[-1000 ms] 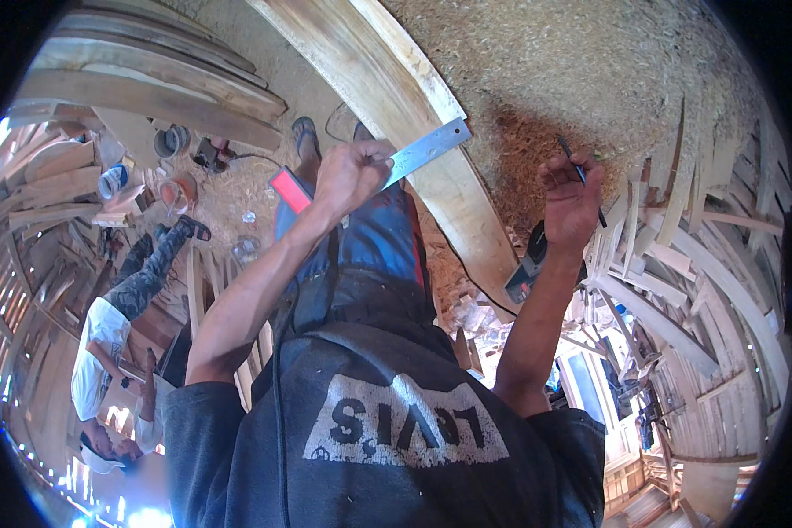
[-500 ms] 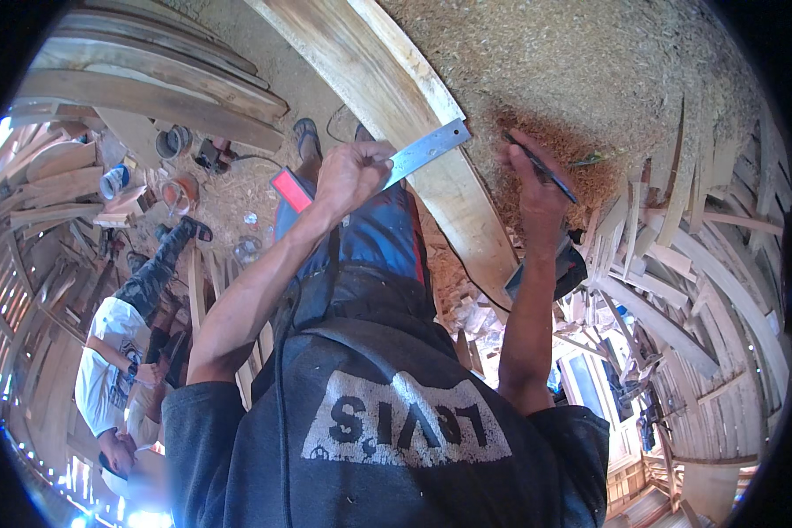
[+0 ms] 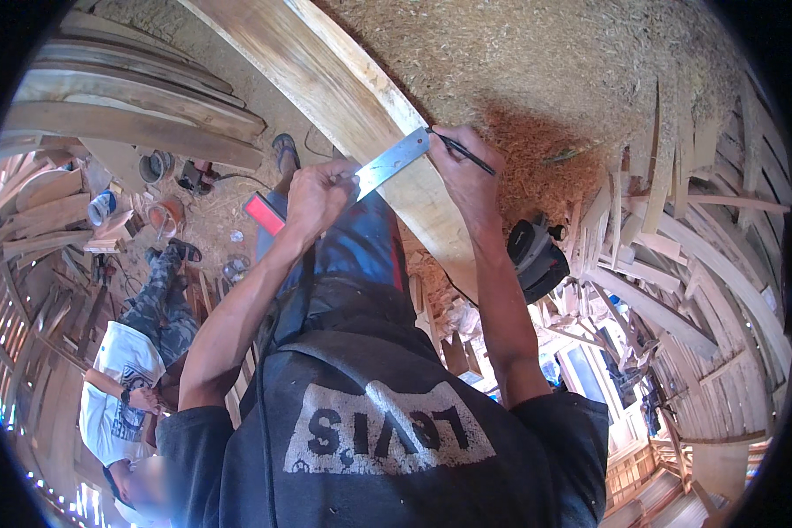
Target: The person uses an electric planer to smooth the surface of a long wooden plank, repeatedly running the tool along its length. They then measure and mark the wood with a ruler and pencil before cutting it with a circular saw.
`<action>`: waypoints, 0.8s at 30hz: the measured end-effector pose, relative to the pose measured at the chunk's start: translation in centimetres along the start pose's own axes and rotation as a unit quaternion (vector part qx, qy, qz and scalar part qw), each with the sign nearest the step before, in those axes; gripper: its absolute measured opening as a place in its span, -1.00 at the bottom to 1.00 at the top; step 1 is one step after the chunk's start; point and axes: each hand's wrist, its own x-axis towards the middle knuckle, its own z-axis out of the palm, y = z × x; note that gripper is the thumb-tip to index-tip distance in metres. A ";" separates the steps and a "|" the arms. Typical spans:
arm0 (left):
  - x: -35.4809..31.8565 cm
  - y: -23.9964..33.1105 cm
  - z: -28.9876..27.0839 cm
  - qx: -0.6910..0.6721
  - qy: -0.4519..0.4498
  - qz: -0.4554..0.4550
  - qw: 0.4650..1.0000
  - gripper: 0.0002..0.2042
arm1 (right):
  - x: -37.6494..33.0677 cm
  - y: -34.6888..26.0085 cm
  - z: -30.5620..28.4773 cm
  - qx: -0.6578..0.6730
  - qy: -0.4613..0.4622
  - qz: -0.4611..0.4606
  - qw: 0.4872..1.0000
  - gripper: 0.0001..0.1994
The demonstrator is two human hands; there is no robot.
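My left hand (image 3: 319, 195) is closed on a try square, its bare metal blade (image 3: 392, 165) reaching out across a long pale plank (image 3: 326, 75). The square's red stock (image 3: 264, 214) sticks out to the left of that hand. At the blade's far end, my right hand (image 3: 468, 176) pinches a slim black pencil or marker (image 3: 468, 151). The tip is at the blade's end, close to the plank's far edge. The plank slants across in front of my legs, from upper left to lower right.
A black power tool (image 3: 537, 260) sits right of the plank's near end. Sawdust (image 3: 537, 70) covers the ground beyond. Boards (image 3: 132, 128) lie stacked at left; offcuts (image 3: 669, 308) lean at right. A person in a white shirt (image 3: 119, 383) is at lower left, near an orange container (image 3: 167, 214).
My right hand has moved left, bringing the writing tool to the end of the blade. In the picture, the square, my left hand and the plank sit further left.
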 end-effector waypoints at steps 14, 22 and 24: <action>-0.4 1.3 -0.1 0.009 -0.002 0.021 1.000 -0.86 | 0.5 -0.2 0.1 0.017 -0.012 0.008 1.000 -0.91; -0.5 1.7 -0.4 0.018 -0.001 -0.005 1.000 -0.78 | 0.6 -0.1 0.4 0.017 -0.008 0.024 1.000 -0.92; -0.6 2.0 -0.4 0.025 0.005 -0.001 1.000 -0.78 | 0.6 0.1 0.3 0.010 -0.017 0.023 1.000 -0.92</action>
